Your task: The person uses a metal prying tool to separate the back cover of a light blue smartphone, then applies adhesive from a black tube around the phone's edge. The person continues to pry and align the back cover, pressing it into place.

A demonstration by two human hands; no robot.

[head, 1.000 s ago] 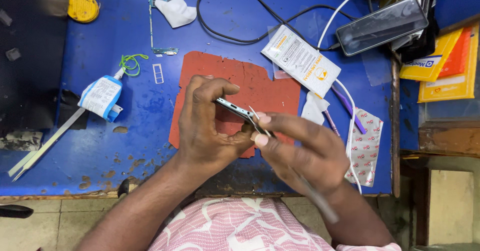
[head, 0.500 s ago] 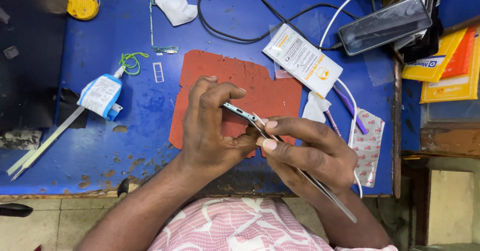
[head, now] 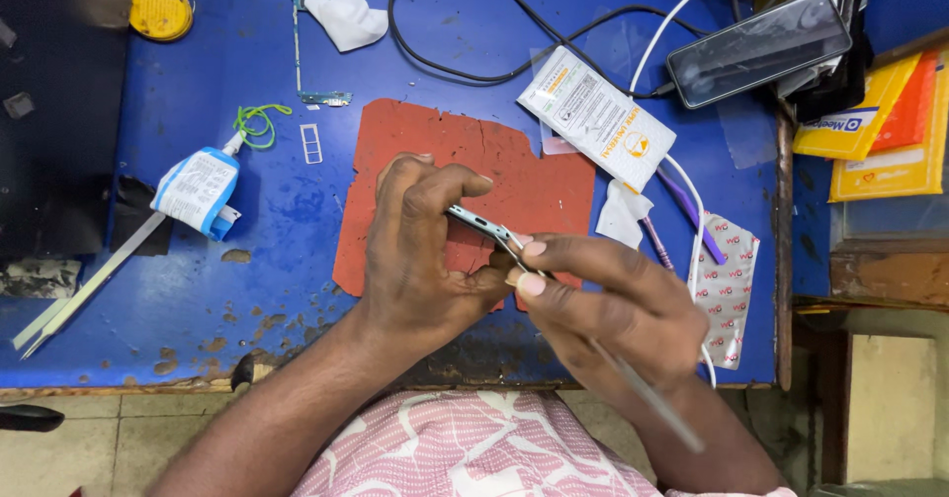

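Blue desk (head: pixel 474 52), one red mat (head: pixel 554 176) half hidden. Left hand (head: pixel 420 250) pinching one thin metal part (head: pixel 479 225) edge-on; right hand (head: pixel 603 304) gripping tweezers (head: pixel 643 398), blurred.

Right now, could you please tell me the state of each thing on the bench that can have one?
Left hand: gripping the thin metal part edge-up.
Right hand: holding tweezers, tips at the part.
Phone: screen dark, white cable plugged in.
Red mat: flat, edges torn.
Glue tube: lying on its side.

Blue bench (head: pixel 247 289) open left; cables (head: pixel 465 62), packets (head: pixel 598 116) crowd right.
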